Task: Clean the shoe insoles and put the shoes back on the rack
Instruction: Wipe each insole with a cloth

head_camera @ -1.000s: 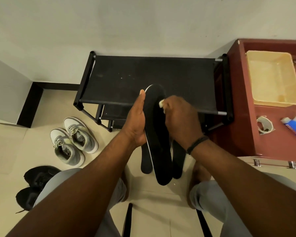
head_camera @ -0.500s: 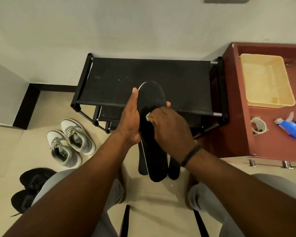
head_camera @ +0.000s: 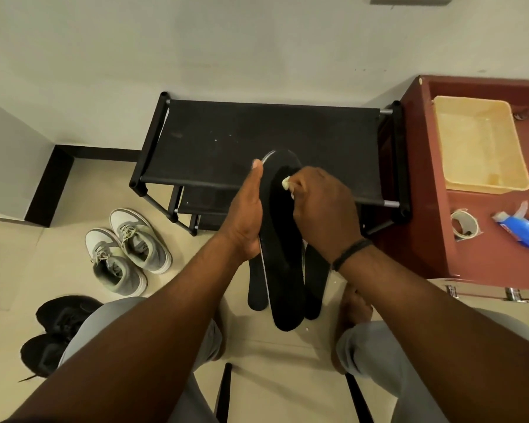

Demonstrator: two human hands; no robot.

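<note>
1. The person is sitting facing a black shoe rack [head_camera: 257, 138] standing against the wall at 12 o'clock.
2. The left hand [head_camera: 246, 215] is supporting a black insole [head_camera: 283, 270] along its left edge; the fingers are lying straight against that edge, with the thumb hidden behind it.
3. The right hand [head_camera: 324, 206] is pinching a small pale wad [head_camera: 285, 182] in curled fingers and pressing it onto the insole's upper part.
4. The held insole is running lengthwise from 12 to 6 o'clock, its toe end overlapping the rack's front edge in view.
5. Two more black insoles [head_camera: 315, 285] are showing beneath it, one on each side; whether they are lying on the floor cannot be told.
6. A pair of grey-and-white sneakers [head_camera: 126, 248] is sitting on the floor at 9 o'clock.
7. A pair of black shoes [head_camera: 52, 331] is lying at 8 o'clock, partly behind the left knee.
8. At 3 o'clock a red-brown cabinet top [head_camera: 425, 209] is carrying a yellow basket [head_camera: 483, 148], a tape roll [head_camera: 464, 224] and a blue spray bottle [head_camera: 526, 227].
</note>
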